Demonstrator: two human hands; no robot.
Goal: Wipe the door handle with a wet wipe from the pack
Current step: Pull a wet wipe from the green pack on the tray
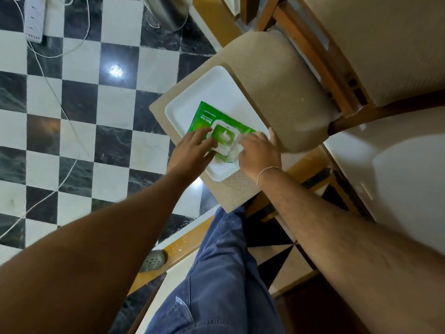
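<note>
One checkered floor (79, 97) of black and white tiles fills the left side. One chair (277, 92) with a beige woven seat and wooden frame stands to the right of it. On the seat lies one white rectangular tray (190, 102). One green pack of wet wipes (204, 116) lies on this tray, with a white flip lid (222, 150) open toward the person and one white wipe (224, 136) sticking up from the opening. Two hands are there. The left hand (192, 148) presses flat on the pack, fingers spread, not closed around anything. The right hand (258, 150) pinches white wipe material at the lid edge; a thin bracelet (266, 171) is on its wrist.
</note>
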